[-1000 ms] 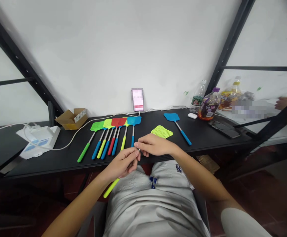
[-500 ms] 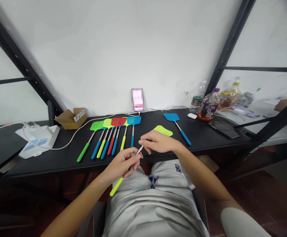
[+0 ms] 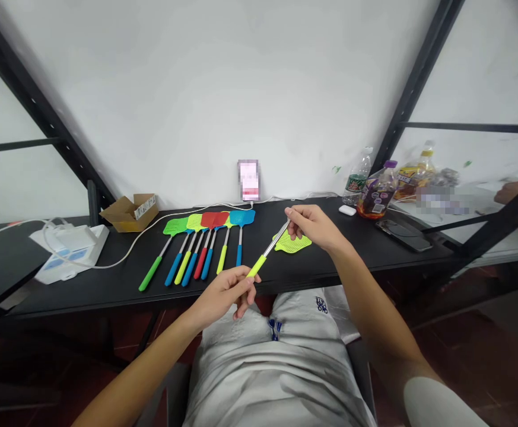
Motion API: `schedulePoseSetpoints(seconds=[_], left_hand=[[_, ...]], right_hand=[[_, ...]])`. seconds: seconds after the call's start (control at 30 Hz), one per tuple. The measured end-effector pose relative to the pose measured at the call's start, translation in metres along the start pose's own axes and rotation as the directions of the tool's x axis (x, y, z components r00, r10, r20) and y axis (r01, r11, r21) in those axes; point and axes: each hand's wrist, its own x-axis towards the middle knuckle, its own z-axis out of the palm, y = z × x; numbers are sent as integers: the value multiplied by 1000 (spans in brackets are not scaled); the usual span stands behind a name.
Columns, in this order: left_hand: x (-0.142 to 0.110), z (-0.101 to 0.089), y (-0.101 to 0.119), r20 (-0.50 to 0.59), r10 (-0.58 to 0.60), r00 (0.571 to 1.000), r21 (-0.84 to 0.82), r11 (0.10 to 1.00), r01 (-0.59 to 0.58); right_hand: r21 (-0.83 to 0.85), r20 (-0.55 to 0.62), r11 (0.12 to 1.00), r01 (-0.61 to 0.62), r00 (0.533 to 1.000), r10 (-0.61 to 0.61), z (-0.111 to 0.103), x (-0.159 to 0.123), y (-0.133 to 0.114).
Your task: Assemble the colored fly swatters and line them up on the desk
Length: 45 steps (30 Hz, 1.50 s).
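My left hand is closed round the yellow-green handle of a fly swatter, just in front of the black table's edge. Its silver telescopic rod runs up and to the right. My right hand pinches the rod's far end, above the table. A loose yellow-green swatter head lies flat on the table just under that hand. Left of my hands, a row of several assembled swatters with green, blue, yellow and red handles lies fanned on the table.
The black table carries a white device with cables and an open cardboard box at left. A phone leans on the wall. Bottles and a dark phone lie at right. Another person's hand shows far right.
My right hand has moved up and to the right along the rod, drawing it out longer. The handle has slid up through my left hand, which now grips its top end.
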Motion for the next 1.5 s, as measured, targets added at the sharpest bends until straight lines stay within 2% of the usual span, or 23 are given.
schedulePoseSetpoints(seconds=[0.07, 0.13, 0.23, 0.3, 0.47, 0.67, 0.77, 0.93, 1.33, 1.5], left_hand=[[0, 1, 1, -7, 19, 1000, 6, 1000, -18], [-1, 2, 2, -12, 33, 999, 3, 999, -33], [-1, 2, 3, -14, 42, 999, -6, 999, -42], [-1, 2, 3, -14, 41, 999, 0, 999, -41], [1, 0, 1, 2, 41, 999, 27, 999, -41], [2, -1, -4, 17, 25, 1000, 56, 998, -26], [5, -1, -6, -1, 20, 1000, 78, 997, -20], [8, -3, -9, 10, 23, 1000, 107, 994, -24], [8, -3, -12, 48, 7, 999, 253, 967, -19], [8, -2, -13, 51, 13, 999, 268, 963, -26]], right_hand=[[81, 37, 997, 6, 999, -9, 8, 0, -1], [133, 122, 991, -13, 993, -3, 18, -1, -4], [138, 245, 988, -71, 969, 36, 31, -3, -8], [133, 279, 989, -65, 960, 25, 35, -4, -9], [171, 226, 985, 2, 973, -41, 23, -4, -7], [226, -48, 974, -20, 998, 32, -6, 0, -5], [202, -114, 978, -43, 991, 67, -22, 1, -1], [117, -87, 990, -78, 992, 89, -34, 0, 4], [-82, 84, 990, -112, 989, 119, -21, 2, 8], [-91, 120, 991, -99, 987, 109, -18, 2, 11]])
